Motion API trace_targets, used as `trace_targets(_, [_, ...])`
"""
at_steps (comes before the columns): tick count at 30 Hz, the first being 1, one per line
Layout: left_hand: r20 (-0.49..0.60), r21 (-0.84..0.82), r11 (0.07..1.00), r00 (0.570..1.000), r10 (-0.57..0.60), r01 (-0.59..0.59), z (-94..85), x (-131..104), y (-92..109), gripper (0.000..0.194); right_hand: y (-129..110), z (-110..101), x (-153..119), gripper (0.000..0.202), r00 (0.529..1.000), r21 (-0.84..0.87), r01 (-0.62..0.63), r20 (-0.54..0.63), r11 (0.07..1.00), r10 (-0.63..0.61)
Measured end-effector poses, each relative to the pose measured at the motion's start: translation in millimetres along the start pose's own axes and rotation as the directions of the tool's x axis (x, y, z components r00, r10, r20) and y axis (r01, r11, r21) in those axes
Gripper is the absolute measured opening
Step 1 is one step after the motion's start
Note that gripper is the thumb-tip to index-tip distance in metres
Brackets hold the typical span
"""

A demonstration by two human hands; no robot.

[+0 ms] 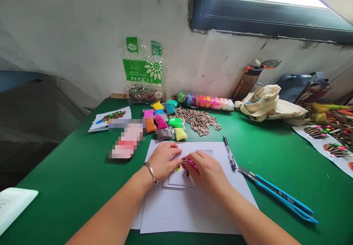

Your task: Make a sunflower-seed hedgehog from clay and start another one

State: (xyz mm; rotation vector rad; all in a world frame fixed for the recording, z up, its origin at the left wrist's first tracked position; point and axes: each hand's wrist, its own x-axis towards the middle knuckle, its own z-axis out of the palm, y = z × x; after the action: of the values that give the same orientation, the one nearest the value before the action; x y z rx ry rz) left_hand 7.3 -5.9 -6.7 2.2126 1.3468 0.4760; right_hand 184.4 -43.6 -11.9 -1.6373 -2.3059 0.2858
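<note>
A small clay piece with yellow clay (178,168), pink clay (190,163) and dark striped sunflower seeds (184,160) lies on a small white card (182,180). My left hand (164,160) rests at its left side, fingers curved onto the card and thumb apart from them, its tip touching the clay piece. Over the right side, my right hand (208,169) has its fingers bent down to the pink clay and pinches what looks like a sunflower seed. Its thumb is mostly hidden. Larger white paper sheets (190,212) lie beneath.
Bagged coloured clay (161,122) and a sunflower seed pile (200,122) lie behind the paper. A pen (230,153) and blue-handled utility knife (284,197) lie right. Seed bag (145,79), bottle (246,81) and cloth bag (268,103) stand along the wall. Decorated cards (317,133) lie far right.
</note>
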Motion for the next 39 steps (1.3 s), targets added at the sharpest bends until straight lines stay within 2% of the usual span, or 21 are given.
trace_targets(8, [-0.009, 0.017, 1.0, 1.0, -0.005, 0.005, 1.4, -0.9, 1.1, 0.029, 7.6, 1.4, -2.1, 0.019, 0.999, 0.017, 0.03, 0.043, 0.999, -0.03])
trace_targets(20, [-0.015, 0.089, 0.996, 1.0, 0.01, -0.008, 3.1, -0.6, 5.0, 0.029, 8.6, 11.8, 1.6, 0.02, 0.999, -0.036, 0.044, -0.016, 0.998, -0.044])
trace_targets(28, [-0.018, 0.057, 0.998, 1.0, -0.017, 0.018, 3.5, -0.4, 2.6, 0.03, 15.0, 7.2, 3.2, 0.022, 1.0, 0.007, 0.02, -0.014, 1.0, -0.02])
trace_targets(35, [-0.02, 0.065, 0.998, 1.0, -0.007, 0.008, 3.0, -1.2, 4.1, 0.028, 9.8, 6.9, 3.0, 0.02, 0.999, 0.042, 0.021, 0.032, 0.999, -0.022])
trace_targets(39, [-0.029, 0.069, 0.998, 1.0, 0.007, -0.005, 2.4, -1.0, 3.6, 0.028, 12.7, -4.9, 3.4, 0.021, 1.0, 0.073, -0.003, 0.009, 0.997, 0.002])
